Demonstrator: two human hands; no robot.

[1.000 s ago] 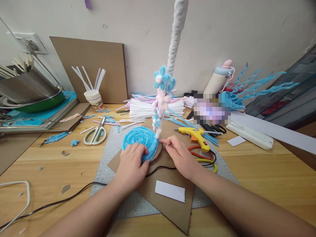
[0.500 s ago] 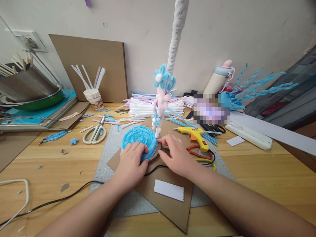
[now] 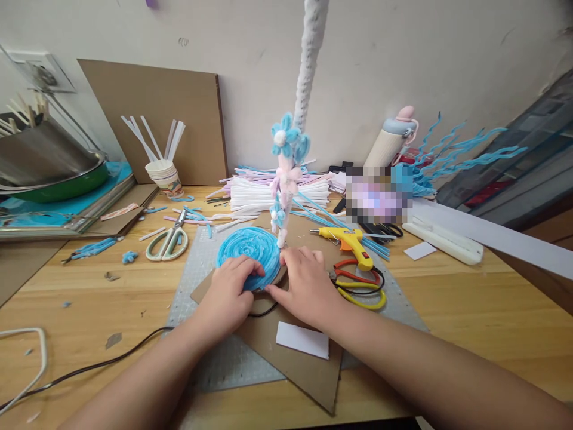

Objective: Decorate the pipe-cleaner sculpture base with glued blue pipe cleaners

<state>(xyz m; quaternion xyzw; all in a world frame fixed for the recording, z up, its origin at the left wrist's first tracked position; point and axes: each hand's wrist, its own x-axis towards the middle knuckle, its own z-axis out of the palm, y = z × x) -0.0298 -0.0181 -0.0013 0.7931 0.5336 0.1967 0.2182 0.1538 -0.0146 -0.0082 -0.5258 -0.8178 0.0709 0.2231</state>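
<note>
A round base (image 3: 244, 246) of coiled fuzzy blue pipe cleaner on cardboard lies on a brown cardboard sheet (image 3: 308, 382). My left hand (image 3: 231, 288) rests on its near left part, fingers curled over the top and thumb at the near edge. My right hand (image 3: 307, 285) grips the base's right edge, its thumb at the near rim and its fingers beside the stem's foot. From that right side rises a tall white wrapped stem (image 3: 307, 77), leaning slightly right. Blue and pink pipe-cleaner flowers (image 3: 286, 179) run up its lower part.
Right of my hands lie a yellow hot glue gun (image 3: 347, 237) and pliers (image 3: 364, 292) with red and yellow handles. Scissors (image 3: 168, 243) lie on the left. Bundled pipe cleaners (image 3: 280, 197), a paper cup (image 3: 163, 176) and a bottle (image 3: 388, 143) stand behind. A black cord (image 3: 111, 358) crosses the table.
My right hand has shifted left against the base, its thumb now at the near rim. The whole view has shifted slightly, and more of the pliers shows.
</note>
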